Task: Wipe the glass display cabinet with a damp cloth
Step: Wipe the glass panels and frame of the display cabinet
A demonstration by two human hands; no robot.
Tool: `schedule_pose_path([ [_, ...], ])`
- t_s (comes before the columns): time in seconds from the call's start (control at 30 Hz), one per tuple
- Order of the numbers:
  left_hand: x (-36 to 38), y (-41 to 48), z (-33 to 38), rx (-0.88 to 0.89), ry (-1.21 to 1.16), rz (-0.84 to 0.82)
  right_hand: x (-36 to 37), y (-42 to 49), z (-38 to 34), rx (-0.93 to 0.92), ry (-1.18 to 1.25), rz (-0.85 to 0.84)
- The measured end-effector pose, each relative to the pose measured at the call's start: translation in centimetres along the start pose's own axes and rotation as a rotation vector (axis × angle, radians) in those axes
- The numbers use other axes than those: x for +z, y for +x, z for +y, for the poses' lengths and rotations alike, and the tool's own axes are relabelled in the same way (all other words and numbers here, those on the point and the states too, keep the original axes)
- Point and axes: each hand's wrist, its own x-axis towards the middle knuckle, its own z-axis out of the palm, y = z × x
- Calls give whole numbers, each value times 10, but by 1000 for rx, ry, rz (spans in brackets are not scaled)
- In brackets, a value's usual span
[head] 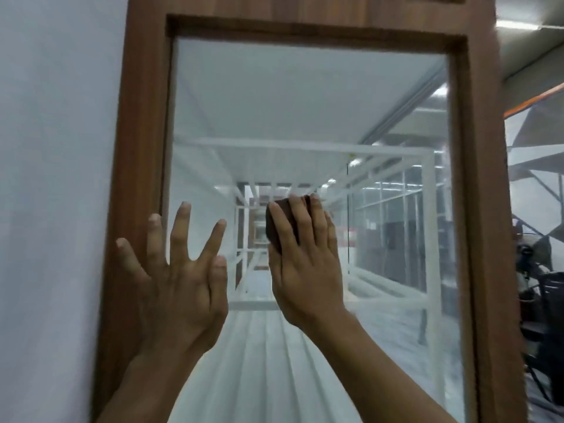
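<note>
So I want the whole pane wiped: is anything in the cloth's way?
Only the left hand, spread over the left edge of the glass and the frame. The right hand presses the cloth flat on the glass; above and to the right nothing visible blocks it.

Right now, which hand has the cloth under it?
The right hand, pressing the dark cloth flat against the glass. The left hand is spread wide, holding nothing, by the wooden frame.
</note>
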Motion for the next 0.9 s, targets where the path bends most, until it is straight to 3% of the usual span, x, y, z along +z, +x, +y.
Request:
schedule_pose_path([
  [0.23,-45,177,21,0,-31,-50,-26,165,24,-3,-23,24],
  [0.4,-69,234,51,-27,-92,-162,-56,227,63,59,-89,11],
  [0.6,-81,192,86,49,-219,-426,-97,201,102,460,-119,-47],
  [0.67,-81,160,103,93,-246,-546,-122,182,112,486,-55,-181],
  [0.9,-98,50,193,81,-501,-1010,-245,76,157,737,132,-883],
])
